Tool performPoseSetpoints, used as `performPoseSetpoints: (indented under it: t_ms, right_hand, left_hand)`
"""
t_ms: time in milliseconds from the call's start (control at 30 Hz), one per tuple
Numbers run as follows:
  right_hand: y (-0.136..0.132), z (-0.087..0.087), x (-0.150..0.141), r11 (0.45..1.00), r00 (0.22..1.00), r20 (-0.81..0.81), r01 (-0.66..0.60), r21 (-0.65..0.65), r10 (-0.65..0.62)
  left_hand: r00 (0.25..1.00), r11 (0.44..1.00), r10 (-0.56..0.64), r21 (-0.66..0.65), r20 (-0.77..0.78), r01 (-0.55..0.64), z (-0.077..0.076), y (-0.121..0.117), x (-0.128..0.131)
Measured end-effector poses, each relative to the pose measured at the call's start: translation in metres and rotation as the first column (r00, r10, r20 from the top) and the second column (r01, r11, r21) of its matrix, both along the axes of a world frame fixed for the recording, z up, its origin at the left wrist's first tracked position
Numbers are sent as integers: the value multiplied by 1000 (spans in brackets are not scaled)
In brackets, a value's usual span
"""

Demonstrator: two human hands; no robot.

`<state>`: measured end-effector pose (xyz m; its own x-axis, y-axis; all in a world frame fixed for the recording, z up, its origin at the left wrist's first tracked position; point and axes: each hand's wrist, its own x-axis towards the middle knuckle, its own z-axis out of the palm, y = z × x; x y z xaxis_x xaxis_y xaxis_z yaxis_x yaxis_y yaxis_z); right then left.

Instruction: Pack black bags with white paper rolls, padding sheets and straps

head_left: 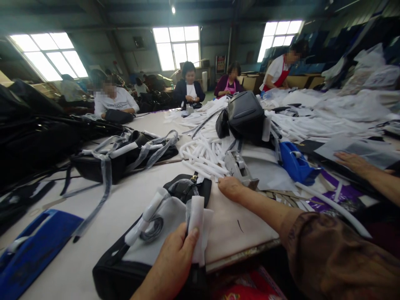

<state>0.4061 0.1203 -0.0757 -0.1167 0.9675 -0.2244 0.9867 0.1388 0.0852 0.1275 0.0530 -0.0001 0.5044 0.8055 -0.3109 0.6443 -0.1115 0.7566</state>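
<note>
A black bag (115, 271) lies in front of me with a white foam sheet over its face and a coiled strap in clear wrap. My left hand (176, 252) is closed on a strip of white foam wrap (197, 216) that stands up at the bag's right side, thumb pressed on it. Further forward, my right hand (231, 189) is closed beside a grey tape dispenser (237, 164); its fingertips are partly hidden, so what they pinch does not show. A heap of white foam tubes (204, 156) lies just beyond that hand.
A blue tape dispenser (37, 250) sits at left, another blue dispenser (295, 162) at right. Black bags (245, 114) and wrapped straps (106, 179) lie across the table. A co-worker's hand (356, 164) rests on sheets at right. Several people work at the far side.
</note>
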Motion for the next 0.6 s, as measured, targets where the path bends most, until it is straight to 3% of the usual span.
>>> performPoseSetpoints:
  t_ms: [267,600]
  right_hand:
    - [-5,1,6,999,999,-25,-32,4,32]
    - [-5,-7,7,981,980,-56,193,9,-192]
  left_hand:
    - [999,1000,19,3,49,-19,1,2,-5]
    - [1000,999,30,32,8,-31,-1,3,-6]
